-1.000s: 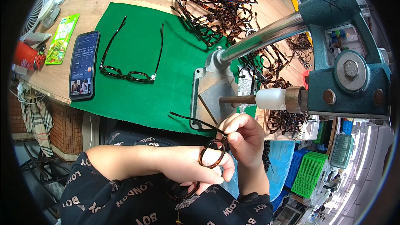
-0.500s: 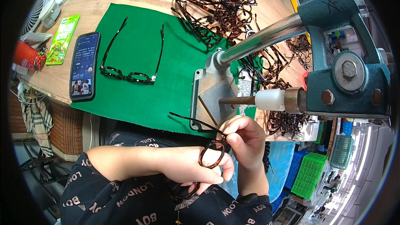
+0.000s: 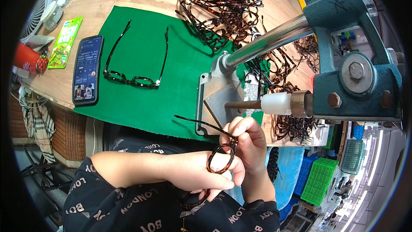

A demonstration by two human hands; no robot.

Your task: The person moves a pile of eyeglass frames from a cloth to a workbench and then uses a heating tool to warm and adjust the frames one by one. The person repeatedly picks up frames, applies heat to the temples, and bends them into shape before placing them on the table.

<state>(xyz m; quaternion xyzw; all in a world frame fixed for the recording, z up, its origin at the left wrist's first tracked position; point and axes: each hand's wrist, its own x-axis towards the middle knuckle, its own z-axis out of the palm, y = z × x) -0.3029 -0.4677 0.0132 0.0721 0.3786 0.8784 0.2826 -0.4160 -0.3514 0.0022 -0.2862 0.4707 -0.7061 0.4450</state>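
Note:
A tortoiseshell eyeglass frame (image 3: pixel 209 161) is held tilted in front of my body, with a dark temple (image 3: pixel 197 122) reaching out to the upper left. My left hand (image 3: pixel 199 176) is closed around the frame near its middle; the lower rim hangs partly hidden beneath it. At the upper rim's hinge corner, where the temple joins, my right hand (image 3: pixel 249 141) pinches with thumb and fingers. A similar pair of glasses (image 3: pixel 131 79) rests on the green cloth (image 3: pixel 141 47) with both temples opened away from me.
Right of centre stands a teal bench press (image 3: pixel 356 73) with a metal post and base. A heap of tortoiseshell frames (image 3: pixel 221 8) lies behind the cloth, with more around the press. To the left are a phone (image 3: pixel 87 71), a green packet (image 3: pixel 65 43) and a fan (image 3: pixel 36 19).
My right hand has shifted slightly left and its fingers have changed position at the hinge corner. The left hand keeps its hold, nearly unmoved.

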